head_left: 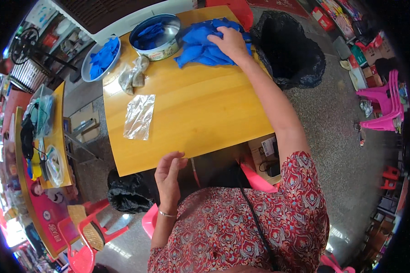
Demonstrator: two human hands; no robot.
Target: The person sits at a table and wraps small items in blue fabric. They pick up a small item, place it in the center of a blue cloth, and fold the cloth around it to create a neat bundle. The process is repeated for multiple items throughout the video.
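At the far side of the yellow wooden table, my right hand rests on a heap of bright blue cloth-like pieces. Its thumb and forefinger are apart, and I see nothing lifted between them. My left hand hovers by the table's front edge, fingers loosely bent, thumb apart, holding nothing. Left of the heap is a round tin with more blue pieces inside. Beyond the far left corner a pale bowl also holds blue pieces. A knotted clear bag with greyish contents and a flat clear plastic bag lie on the tabletop.
A black-lined bin stands against the table's far right side. Another black bag is below the front left corner. A side table with baskets and a pink chair are at left. Pink stools stand at right.
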